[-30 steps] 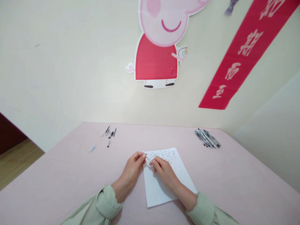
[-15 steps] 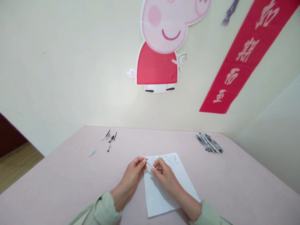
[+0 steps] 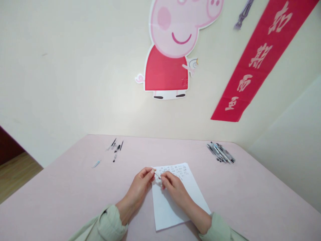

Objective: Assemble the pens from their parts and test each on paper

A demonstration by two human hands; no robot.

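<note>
My left hand pinches one end of a thin pale rod that looks like a pen refill. The other end meets the fingertips of my right hand, whose fingers are curled closed around it. Both hands are over a white sheet of paper, which lies at a slight slant and has several rows of handwriting near its top. My left hand is at the sheet's upper left edge, while my right forearm crosses its lower right side. The fingers partly hide the rod's ends.
A pile of pens lies at the far right of the pink table. Several loose pen parts are scattered at the far left, with a small light-blue piece nearer. A wall stands behind the table.
My right fingertips have moved slightly up and closer to my left hand, so less of the rod shows between them. The whole view has shifted a little.
</note>
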